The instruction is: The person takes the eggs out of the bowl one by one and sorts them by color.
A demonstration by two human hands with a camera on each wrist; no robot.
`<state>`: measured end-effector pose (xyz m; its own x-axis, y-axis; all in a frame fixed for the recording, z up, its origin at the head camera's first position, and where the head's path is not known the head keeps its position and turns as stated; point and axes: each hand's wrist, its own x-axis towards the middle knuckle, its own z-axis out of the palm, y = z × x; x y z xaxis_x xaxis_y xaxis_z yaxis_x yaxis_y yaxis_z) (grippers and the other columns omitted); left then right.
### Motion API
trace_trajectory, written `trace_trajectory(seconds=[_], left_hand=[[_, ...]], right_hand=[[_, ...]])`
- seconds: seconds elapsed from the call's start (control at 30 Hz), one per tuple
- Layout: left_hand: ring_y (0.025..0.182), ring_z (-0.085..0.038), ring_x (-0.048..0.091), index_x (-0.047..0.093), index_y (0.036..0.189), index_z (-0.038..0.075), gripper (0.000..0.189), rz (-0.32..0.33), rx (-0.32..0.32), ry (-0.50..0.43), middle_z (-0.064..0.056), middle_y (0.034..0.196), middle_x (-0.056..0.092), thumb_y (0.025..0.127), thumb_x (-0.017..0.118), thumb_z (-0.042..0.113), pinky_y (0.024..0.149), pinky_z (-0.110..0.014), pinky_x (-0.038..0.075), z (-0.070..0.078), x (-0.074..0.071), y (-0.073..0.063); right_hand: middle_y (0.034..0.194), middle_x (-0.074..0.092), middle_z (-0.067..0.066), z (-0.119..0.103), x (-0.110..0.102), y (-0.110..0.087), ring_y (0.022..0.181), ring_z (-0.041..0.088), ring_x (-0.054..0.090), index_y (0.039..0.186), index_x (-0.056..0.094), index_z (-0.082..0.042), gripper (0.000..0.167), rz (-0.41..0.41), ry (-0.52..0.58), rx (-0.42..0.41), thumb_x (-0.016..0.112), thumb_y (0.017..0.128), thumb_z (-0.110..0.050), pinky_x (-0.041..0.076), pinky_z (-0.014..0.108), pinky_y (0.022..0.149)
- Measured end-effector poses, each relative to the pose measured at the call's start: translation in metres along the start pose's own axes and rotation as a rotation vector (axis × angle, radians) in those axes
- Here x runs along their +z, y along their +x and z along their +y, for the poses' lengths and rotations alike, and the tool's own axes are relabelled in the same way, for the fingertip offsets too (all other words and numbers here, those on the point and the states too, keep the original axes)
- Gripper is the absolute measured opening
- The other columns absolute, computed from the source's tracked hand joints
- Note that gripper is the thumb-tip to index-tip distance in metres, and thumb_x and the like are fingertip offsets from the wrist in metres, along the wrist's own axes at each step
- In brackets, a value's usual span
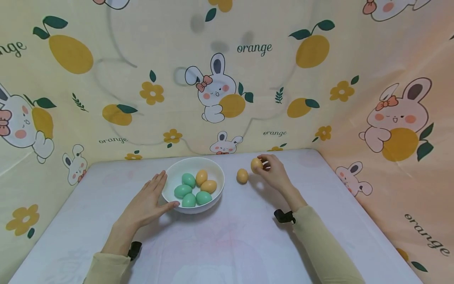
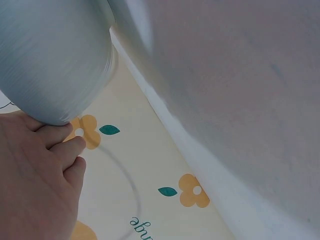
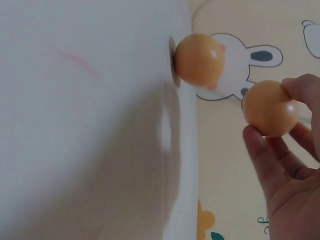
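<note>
A white bowl (image 1: 193, 210) stands on the table, with several green eggs (image 1: 183, 191) and two orange eggs (image 1: 201, 177) inside. My left hand (image 1: 147, 203) rests against the bowl's left side, its fingers fairly straight along the rim. In the left wrist view the fingertips touch the bowl's outer wall (image 2: 55, 60). Right of the bowl, my right hand (image 1: 273, 171) pinches an orange egg (image 1: 256, 165) between thumb and fingers. The right wrist view shows this held egg (image 3: 270, 109) raised off the table. Another orange egg (image 1: 242, 176) sits on the table between bowl and right hand.
A white cloth (image 1: 220, 248) covers the table. Behind and at both sides hangs a printed curtain (image 1: 170, 47) with rabbits and oranges, close to the table's back edge. Dark wrist straps (image 1: 283, 216) show at both sleeves.
</note>
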<state>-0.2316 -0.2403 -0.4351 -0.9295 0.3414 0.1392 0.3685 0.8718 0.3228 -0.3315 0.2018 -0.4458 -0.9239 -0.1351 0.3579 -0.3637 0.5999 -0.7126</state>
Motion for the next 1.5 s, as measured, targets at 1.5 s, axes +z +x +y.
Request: trace_trajectory(seconds=[1.5], left_hand=[[0.159, -0.040, 0.015, 0.018, 0.163, -0.004, 0.112, 0.001, -0.011, -0.003, -0.019, 0.173, 0.014, 0.094, 0.057, 0.074, 0.129, -0.056, 0.016, 0.000, 0.000, 0.000]], right_hand=[[0.116, 0.065, 0.020, 0.023, 0.008, 0.013, 0.080, 0.021, 0.066, 0.132, 0.062, 0.003, 0.046, -0.266, -0.146, 0.244, 0.065, 0.102, -0.032, 0.055, 0.031, 0.072]])
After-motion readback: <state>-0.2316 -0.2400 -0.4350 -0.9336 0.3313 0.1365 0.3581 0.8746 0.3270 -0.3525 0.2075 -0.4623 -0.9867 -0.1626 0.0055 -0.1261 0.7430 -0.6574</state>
